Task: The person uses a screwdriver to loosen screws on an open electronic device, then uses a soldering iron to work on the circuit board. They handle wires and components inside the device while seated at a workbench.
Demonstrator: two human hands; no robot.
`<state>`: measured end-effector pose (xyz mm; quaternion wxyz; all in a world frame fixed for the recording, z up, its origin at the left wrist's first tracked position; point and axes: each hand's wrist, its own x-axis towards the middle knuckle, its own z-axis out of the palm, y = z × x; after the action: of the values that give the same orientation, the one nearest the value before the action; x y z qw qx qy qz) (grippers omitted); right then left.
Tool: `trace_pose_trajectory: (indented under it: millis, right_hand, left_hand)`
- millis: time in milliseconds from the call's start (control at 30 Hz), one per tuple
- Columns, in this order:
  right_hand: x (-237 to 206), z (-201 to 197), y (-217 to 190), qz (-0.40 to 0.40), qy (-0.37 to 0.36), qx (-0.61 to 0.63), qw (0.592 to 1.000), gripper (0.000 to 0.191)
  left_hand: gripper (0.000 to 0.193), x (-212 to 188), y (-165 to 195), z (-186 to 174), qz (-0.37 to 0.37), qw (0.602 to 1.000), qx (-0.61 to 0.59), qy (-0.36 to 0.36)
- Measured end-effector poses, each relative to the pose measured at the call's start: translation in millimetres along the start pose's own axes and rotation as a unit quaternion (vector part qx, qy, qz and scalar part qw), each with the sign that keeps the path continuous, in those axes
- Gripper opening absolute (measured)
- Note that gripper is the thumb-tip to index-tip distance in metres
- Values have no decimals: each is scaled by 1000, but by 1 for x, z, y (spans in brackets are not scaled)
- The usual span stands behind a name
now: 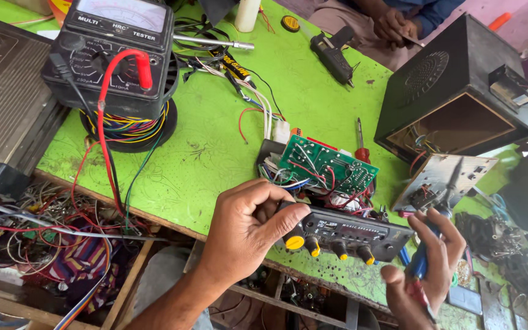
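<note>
**While left hand steadies the panel, right hand grips a tool**

Though cluttered, the layout reads left to right. Grey ribbed case [4,98] lies flat at the desk's [215,153] far left edge. Next to it a black meter [114,52] sits on top of a wire spool [132,128], which raises the dial; its red lead [102,122] trails off the front edge into the wire tangle on the shelf [44,238] below.

Left hand [245,226] is curled shut on the left end of the black front panel [343,235], thumb on top, holding it at the desk's near edge with the yellow knobs [294,242] facing the camera. Green circuit board [328,168] stands tilted just behind it, wired to it.

Right hand [426,269] is closed round a blue-handled tool [420,260], just right of the panel; can't tell the tip.

Speaker box [453,85] rests on its side, open face toward the work: loose wires inside, otherwise hollow as far as visible. A metal plate [441,180] leans against it.
</note>
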<state>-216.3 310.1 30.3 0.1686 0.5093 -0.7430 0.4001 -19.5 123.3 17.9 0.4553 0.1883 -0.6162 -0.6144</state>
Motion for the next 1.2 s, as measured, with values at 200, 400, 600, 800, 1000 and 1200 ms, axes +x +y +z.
trace_pose_trajectory:
  millis: [200,400,600,800,1000,1200]
  right_hand:
    - [-22,25,26,-70,70,-91,991,96]
    - [-21,36,36,-84,107,-19,991,77]
    - [-16,44,45,-116,132,10,984,79]
    - [-9,61,64,-166,221,52,960,75]
    - [-7,78,64,-211,269,6,940,78]
    - [-5,78,58,-178,232,1,956,83]
  left_hand:
    - [17,2,0,2,-11,1000,-5,-9]
    - [16,4,2,1,-22,1000,-13,-14]
    - [29,5,-6,-6,-11,999,18,-46]
    - [72,8,-40,-33,289,952,85,-47]
    - [44,-2,-77,-46,278,926,245,-70]
    - [40,-5,-77,-50,269,928,248,-64]
